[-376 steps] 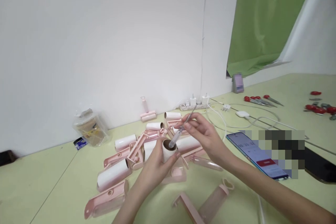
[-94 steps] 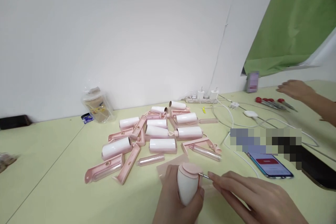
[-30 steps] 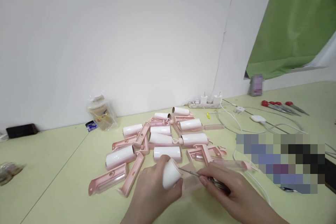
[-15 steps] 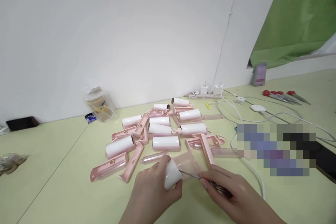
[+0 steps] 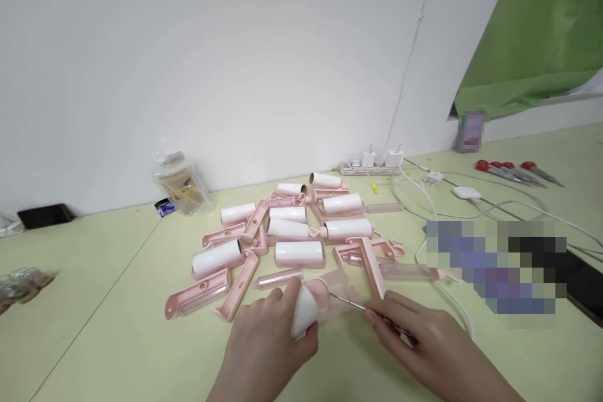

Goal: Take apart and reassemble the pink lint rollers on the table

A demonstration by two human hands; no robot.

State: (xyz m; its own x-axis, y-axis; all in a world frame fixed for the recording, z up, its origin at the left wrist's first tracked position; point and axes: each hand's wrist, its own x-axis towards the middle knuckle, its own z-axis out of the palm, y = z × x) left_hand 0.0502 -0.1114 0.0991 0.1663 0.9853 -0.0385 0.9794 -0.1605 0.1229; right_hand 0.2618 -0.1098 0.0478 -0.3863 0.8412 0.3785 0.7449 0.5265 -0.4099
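Note:
My left hand (image 5: 268,339) is closed around a white lint roller roll (image 5: 305,313), its end turned to the right. At that end a pale pink rounded piece (image 5: 318,294) shows; I cannot tell whether it is a cap or film. A translucent pinkish sheet (image 5: 336,286) lies just beyond it. My right hand (image 5: 419,333) grips a thin metal pointed tool (image 5: 348,301), its tip close to the pink piece. Past the hands lie white rolls (image 5: 299,254) with pink lint roller parts, including a long pink holder (image 5: 373,269) and a clear pink tube (image 5: 277,279).
A power strip (image 5: 370,169) with plugs and white cables (image 5: 452,217) sits by the wall. Several red-ended metal tools (image 5: 509,169) lie at right, with a dark phone-like object (image 5: 584,289) nearer. A clear bag (image 5: 183,185) leans at left, beyond a black phone (image 5: 46,216).
The tool tip has drawn back slightly to the right from the roll's end. The pink rounded piece now shows there. The roll remains in my left hand, slightly turned.

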